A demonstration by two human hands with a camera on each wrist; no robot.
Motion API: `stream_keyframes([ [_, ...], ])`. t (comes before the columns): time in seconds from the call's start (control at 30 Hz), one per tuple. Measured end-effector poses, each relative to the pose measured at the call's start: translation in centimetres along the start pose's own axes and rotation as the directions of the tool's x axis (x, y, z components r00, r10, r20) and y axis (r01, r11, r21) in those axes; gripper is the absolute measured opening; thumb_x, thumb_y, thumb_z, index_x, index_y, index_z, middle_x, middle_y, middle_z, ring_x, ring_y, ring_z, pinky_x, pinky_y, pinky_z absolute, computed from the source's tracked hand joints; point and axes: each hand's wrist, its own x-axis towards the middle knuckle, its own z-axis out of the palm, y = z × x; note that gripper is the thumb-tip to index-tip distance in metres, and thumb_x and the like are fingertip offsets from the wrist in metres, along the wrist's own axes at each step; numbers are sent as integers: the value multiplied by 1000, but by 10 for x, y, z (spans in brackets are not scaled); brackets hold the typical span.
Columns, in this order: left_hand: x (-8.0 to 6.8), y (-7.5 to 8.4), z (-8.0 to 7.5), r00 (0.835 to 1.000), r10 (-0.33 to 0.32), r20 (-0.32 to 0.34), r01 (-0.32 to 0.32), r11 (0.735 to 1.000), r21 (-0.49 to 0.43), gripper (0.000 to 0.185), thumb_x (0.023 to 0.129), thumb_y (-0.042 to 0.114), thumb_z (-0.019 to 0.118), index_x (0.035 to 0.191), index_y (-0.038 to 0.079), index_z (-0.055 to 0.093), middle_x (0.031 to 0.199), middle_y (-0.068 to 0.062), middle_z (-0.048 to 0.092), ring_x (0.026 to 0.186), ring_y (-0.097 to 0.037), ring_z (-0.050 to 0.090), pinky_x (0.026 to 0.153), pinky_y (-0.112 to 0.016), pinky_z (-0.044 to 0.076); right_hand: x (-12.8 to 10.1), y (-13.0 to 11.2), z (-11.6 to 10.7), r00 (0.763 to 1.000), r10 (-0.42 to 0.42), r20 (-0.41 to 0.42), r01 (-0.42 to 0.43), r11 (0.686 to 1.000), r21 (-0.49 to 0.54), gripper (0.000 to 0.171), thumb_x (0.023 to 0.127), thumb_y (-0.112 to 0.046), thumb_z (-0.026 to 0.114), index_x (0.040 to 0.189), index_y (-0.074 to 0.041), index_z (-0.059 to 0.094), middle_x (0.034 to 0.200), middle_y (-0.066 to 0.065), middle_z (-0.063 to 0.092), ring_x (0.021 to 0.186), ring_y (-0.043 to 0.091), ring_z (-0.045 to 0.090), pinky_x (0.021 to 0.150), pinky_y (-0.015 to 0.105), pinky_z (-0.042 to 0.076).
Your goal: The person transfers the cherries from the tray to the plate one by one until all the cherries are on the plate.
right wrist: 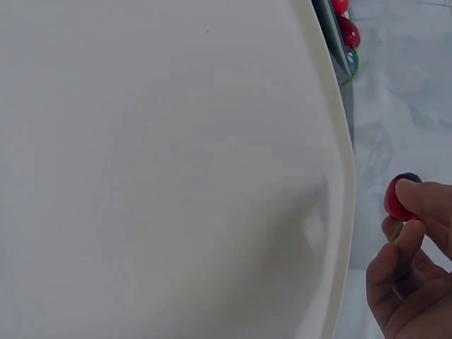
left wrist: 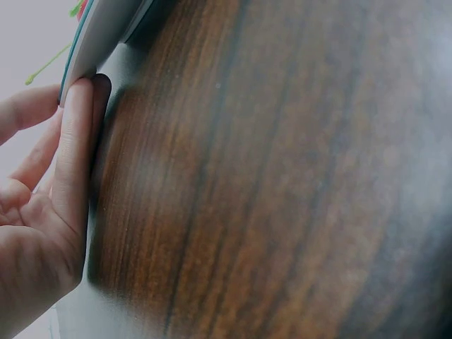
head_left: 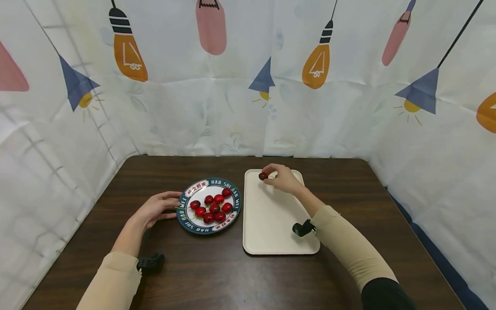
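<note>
My right hand (head_left: pixel 284 178) pinches a dark red cherry (head_left: pixel 263 176) between thumb and fingers over the far end of a cream rectangular tray (head_left: pixel 267 228). The right wrist view gives the cherry (right wrist: pixel 395 201) at the fingertips, with a bit of green stem below it. To the left of the tray is a round plate (head_left: pixel 237 204) with a blue-green patterned rim, bearing several red cherries (head_left: pixel 215 208). My left hand (head_left: pixel 153 209) touches the plate's left rim, its fingers fairly straight. Fingertips (left wrist: pixel 80 88) meet the rim's edge and underside in the left wrist view.
The plate and tray stand on a dark brown wooden table (head_left: pixel 217 275), a narrow strip of wood between them. A white curtain (head_left: pixel 232 116) with printed lamps and bulbs hangs behind the table and along both sides. Each wrist wears a small black camera.
</note>
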Motion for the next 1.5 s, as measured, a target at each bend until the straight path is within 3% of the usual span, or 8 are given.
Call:
stream_keyframes([
  [0.33,0,-1,-3,1000,-3,-7,3,1000,0,58,104,19,61,154,0,39,147,-25,43,101,-17,63,89,-36,59,15,-29,28,998,-57,32,57,998,7,32,92,-12,77,124,-9,68,115,7,68,97,26,62,67,32,60],
  [0.77,1,0,-2,1000,-2,-5,2,1000,6,57,105,19,60,154,0,40,148,-25,42,102,-17,63,89,-36,59,25,-49,58,984,-149,102,154,987,-45,30,92,-12,77,121,-9,70,111,5,68,104,29,61,74,29,55],
  [1.07,1,-1,-2,1000,-5,-1,5,1000,-1,57,104,19,61,154,1,40,149,-25,41,103,-18,62,89,-36,59,28,-68,76,973,-165,163,177,982,-64,30,94,-14,75,123,-11,70,118,5,70,111,22,63,93,32,55],
  [1.5,1,-2,-2,1000,-5,-3,5,1000,-4,56,105,19,61,154,0,41,149,-25,42,102,-18,63,89,-36,59,31,-86,99,960,-187,207,209,974,-91,29,94,-14,75,122,-12,69,119,8,71,113,23,63,91,28,54],
])
